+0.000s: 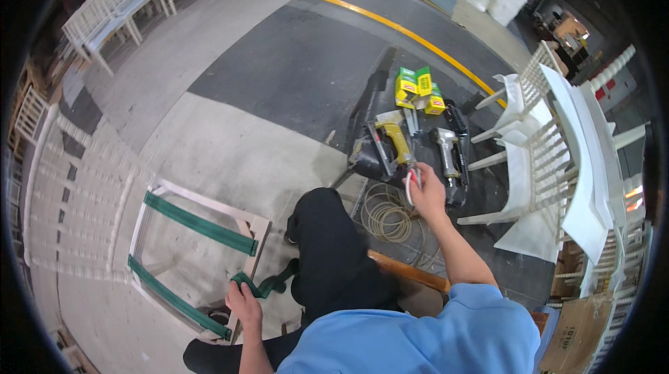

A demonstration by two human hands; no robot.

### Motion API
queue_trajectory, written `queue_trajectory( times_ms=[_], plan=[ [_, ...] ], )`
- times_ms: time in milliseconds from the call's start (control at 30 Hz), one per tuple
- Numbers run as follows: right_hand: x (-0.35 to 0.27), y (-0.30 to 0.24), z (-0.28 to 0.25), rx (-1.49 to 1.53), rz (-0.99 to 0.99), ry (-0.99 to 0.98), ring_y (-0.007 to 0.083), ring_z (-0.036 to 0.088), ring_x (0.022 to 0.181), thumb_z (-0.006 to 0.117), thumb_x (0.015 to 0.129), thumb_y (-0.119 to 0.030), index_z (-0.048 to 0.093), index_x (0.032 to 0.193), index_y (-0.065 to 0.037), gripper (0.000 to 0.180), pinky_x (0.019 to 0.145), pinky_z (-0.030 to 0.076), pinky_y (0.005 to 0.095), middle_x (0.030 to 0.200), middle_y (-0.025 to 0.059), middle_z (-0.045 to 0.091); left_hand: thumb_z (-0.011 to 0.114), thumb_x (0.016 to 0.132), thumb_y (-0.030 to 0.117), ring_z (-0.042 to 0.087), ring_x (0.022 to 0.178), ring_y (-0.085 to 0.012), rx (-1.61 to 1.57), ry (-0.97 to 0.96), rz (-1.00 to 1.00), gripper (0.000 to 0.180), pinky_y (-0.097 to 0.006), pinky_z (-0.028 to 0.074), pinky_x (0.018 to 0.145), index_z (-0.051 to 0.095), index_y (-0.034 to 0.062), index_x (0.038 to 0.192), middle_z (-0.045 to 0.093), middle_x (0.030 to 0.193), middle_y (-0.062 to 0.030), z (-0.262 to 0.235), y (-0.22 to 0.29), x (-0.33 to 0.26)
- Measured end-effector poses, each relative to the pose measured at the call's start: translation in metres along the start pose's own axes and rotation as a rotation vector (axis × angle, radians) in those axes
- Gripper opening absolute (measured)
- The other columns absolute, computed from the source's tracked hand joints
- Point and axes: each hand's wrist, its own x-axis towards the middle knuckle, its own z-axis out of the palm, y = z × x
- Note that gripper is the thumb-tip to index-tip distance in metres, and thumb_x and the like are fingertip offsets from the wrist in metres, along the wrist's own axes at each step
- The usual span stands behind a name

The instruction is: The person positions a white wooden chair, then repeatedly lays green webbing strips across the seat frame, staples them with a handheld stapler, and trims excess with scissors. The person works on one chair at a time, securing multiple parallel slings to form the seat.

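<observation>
Between the fingers of my left hand (244,306) is the loose end of a green webbing strap (265,286), beside the near corner of a wooden seat frame (259,238). Two green webbing bands (198,224) are stretched across that frame, which belongs to a pale chair with turned spindles (87,193). My right hand (426,196) is closed on what look like scissors (410,187) with red and white handles, partly covered by my fingers. Just beyond it, a yellow staple gun (396,138) lies on a dark stand, with a silver staple gun (446,151) to its right.
Green and yellow boxes (417,87) stand at the stand's far side. A coiled air hose (385,217) hangs below its near edge. White chairs (519,158) and white sheets (582,158) crowd the right. A row of pale chairs (139,5) is at far left.
</observation>
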Motion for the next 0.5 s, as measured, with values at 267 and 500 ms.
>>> queue_trajectory(
  times_ms=[267,500],
  plan=[
    [0.068,0.05,-0.008,-0.403,-0.129,0.147,0.0396,0.068,0.105,0.078,0.092,-0.024,0.07,0.124,-0.006,0.038,0.094,0.054,0.0499,0.12,0.0185,0.068,0.063,0.098,0.02,0.062,0.103,-0.0423,0.072,0.199,0.039,0.021,-0.056,0.041,0.087,0.064,0.0031,0.111,0.066,0.104,-0.0176,0.034,0.02,0.008],
    [0.042,-0.1,0.047,0.142,-0.593,-0.078,0.029,0.067,0.1,0.08,0.09,-0.015,0.072,0.124,-0.005,0.036,0.087,0.054,0.0388,0.113,0.0144,0.069,0.058,0.105,0.022,0.063,0.104,-0.0401,-0.276,0.272,0.089,0.021,-0.054,0.046,0.091,0.061,0.0023,0.112,0.067,0.107,-0.0175,0.042,0.069,0.017]
  ],
)
